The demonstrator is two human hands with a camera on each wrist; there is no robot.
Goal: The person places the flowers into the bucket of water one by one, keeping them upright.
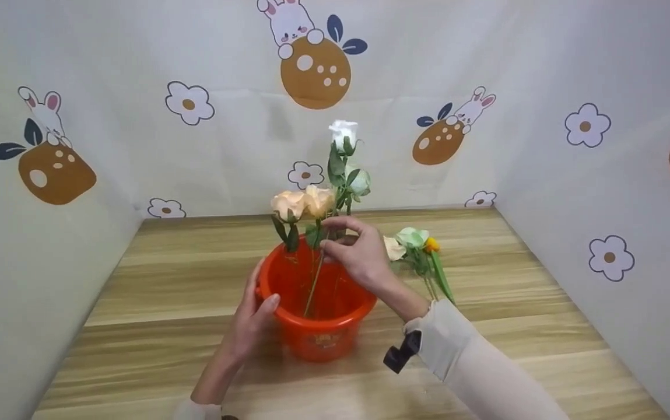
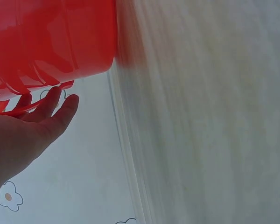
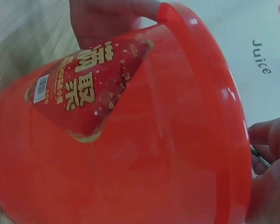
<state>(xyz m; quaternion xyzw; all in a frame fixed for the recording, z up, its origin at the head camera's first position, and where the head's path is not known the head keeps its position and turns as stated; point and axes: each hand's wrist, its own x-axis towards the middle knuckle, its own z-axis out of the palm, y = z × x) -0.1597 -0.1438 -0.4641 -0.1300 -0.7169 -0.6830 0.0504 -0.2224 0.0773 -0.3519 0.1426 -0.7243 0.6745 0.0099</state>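
A red plastic bucket [image 1: 320, 341] stands upright on the table. My left hand [image 1: 253, 318] holds its left side, thumb at the rim; in the left wrist view the fingers [image 2: 49, 105] curl by the bucket's handle. Over the bucket's mouth, my right hand [image 1: 358, 254] pinches a thin green flower stem [image 1: 315, 286] between thumb and fingers, its lower end inside the bucket. Two peach roses [image 1: 302, 203] lean at the back left of the bucket. Above the right hand rise a white rose [image 1: 343, 134] and a pale green rose [image 1: 359, 182]. Which bloom the pinched stem bears, I cannot tell.
To the right of the bucket, more flowers lie on the wooden table [image 1: 195, 280]: a pale green one [image 1: 412, 237], a cream one [image 1: 393, 249] and an orange one [image 1: 432, 245]. Patterned cloth walls [image 1: 235, 146] enclose the table at the back and sides.
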